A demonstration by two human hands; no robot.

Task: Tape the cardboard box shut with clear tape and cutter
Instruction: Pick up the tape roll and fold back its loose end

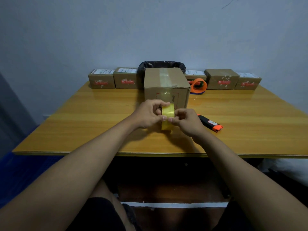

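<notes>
Tape already runs along the top seam of the cardboard box (166, 84), which stands closed at the centre of the frame on the desk (83, 124), and a glossy strip also shows folded down onto its near face; whether that strip is fresh or left from an older sealing cannot be told. Judging by this, the sealing is either partly done or about to be reinforced, and cutting is not yet in hand, since the cutter (210, 123) lies untouched on the desk to the right of centre, just beyond the right wrist. Just below the box, both hands are closed on the tape roll (168, 117): the left hand (148, 115) grips it from the left, the right hand (186, 121) from the right, with fingertips meeting at its near edge, seemingly picking for the loose end. The roll looks yellowish and shiny, held on edge above the desk. The box is plain brown, square-cornered, with faint red print on its near face. An orange tape dispenser (198, 85) sits behind it to the right, small parcels (101, 80) lining the back edge.
</notes>
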